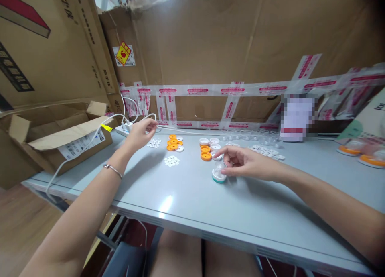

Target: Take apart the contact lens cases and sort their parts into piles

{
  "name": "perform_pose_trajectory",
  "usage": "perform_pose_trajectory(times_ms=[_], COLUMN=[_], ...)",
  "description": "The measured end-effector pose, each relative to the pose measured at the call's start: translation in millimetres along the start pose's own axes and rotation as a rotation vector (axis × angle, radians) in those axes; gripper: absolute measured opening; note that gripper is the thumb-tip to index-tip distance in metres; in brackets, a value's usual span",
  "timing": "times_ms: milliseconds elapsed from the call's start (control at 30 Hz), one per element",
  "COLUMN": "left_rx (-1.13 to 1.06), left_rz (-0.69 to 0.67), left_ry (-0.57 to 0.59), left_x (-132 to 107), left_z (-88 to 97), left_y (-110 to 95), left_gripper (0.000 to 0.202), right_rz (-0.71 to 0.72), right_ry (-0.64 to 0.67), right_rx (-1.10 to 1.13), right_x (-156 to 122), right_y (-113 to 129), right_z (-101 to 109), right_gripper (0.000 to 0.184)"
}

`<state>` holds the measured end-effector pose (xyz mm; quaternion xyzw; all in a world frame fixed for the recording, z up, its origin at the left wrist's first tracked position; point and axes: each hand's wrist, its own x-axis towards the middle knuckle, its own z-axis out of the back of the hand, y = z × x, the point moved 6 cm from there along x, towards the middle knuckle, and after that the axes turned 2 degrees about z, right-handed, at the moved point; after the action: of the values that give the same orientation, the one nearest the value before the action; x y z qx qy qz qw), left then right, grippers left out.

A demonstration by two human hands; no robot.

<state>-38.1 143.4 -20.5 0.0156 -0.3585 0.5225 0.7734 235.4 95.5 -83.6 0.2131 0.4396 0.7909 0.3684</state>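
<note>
My right hand (240, 159) pinches a clear plastic piece (220, 168) between thumb and fingers. The piece sits on a round white-and-green base (219, 178) on the table. Just behind it are two columns of round caps, one of orange caps (206, 155) with a white one at the back, the other of white caps (214, 141). My left hand (142, 131) is raised at the left, its fingers curled together; whatever they hold, if anything, is hidden. Below it lie small white pieces (155, 143), and to its right a cluster of orange and white rings (172, 143).
Small white discs (171, 161) lie mid-table. At the back are clear plastic parts (252, 136), more white pieces (267, 151) and a propped blurred phone-like thing (296, 116). Orange-based assemblies (373, 160) stand right. An open carton (69, 138), a power strip (122, 129) and cables are left.
</note>
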Motion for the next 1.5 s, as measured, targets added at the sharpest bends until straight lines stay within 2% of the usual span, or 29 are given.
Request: perform_pose_trajectory(times_ms=[33, 67, 133, 167, 200, 267, 333, 433, 600, 733, 800, 900, 1000, 1100, 1167, 1333, 1433, 1500], left_rx=[-0.025, -0.037, -0.064, -0.058, -0.051, -0.048, -0.061, -0.135, -0.512, -0.804, -0.883, -0.926, -0.902, -0.904, -0.95, -1.104, -1.153, -1.112], left_rz=[-0.063, -0.114, -0.22, -0.238, -0.243, -0.267, -0.277, -0.249, -0.092, 0.047, 0.09, 0.072, 0.053, 0.074, 0.095, 0.062, 0.021, 0.073], left_ry=[-0.009, 0.04, 0.332, 0.515, 0.649, 0.775, 0.789, 0.74, 0.635, 0.607, 0.548, 0.404, 0.347, 0.366, 0.419, 0.682, 0.855, 0.828], left_x=[-3, -7, -21, -30, -39, -49, -50, -44, -41, -48, -48, -45, -44, -45, -47, -49, -53, -53], left_z=[-1.4, -7.1, -31.8, -46.9, -59.4, -77.7, -91.0, -104.7, -112.9, -114.5, -111.9, -103.0, -97.7, -97.3, -99.2, -106.1, -109.0, -110.0], left_y=[-20, -41, -81, -97, -110, -129, -137, -140, -141, -147, -149, -151, -154, -157, -159, -161, -162, -158], left_gripper=[0.02, 0.02, 0.025, 0.029, 0.035, 0.048, 0.053, 0.047, 0.028, 0.017, 0.012, 0.012, 0.011, 0.009, 0.012, 0.023, 0.022, 0.02], right_rz=[-0.001, -0.004, -0.014, -0.018, -0.019, -0.006, 0.013, 0.018, 0.033, 0.098, 0.141, 0.178, 0.177, 0.175, 0.177, 0.212, 0.262, 0.291], right_ry=[-0.011, -0.024, -0.038, -0.034, -0.028, -0.028, -0.06, -0.165, -0.353, -0.421, -0.474, -0.521, -0.52, -0.498, -0.44, -0.319, -0.187, -0.15], right_rx=[-0.056, -0.12, -0.24, -0.284, -0.313, -0.35, -0.361, -0.318, -0.144, -0.006, 0.03, 0.026, 0.014, 0.034, 0.065, 0.029, 0.05, 0.008], right_x=[0, 0, -1, -1, -1, 0, 1, 2, 1, -1, -2, -3, -3, -4, -4, -6, -6, -6], right_y=[0, 1, 2, 3, 4, 6, 7, 7, 9, 17, 24, 36, 44, 48, 49, 56, 60, 61], right_z=[0, -1, -3, -6, -9, -13, -15, -9, 5, 6, 6, 4, 1, -1, -3, -3, -7, -8], right_gripper=[0.042, 0.044, 0.044, 0.042, 0.039, 0.032, 0.027, 0.022, 0.025, 0.028, 0.029, 0.029, 0.031, 0.03, 0.029, 0.025, 0.024, 0.024])
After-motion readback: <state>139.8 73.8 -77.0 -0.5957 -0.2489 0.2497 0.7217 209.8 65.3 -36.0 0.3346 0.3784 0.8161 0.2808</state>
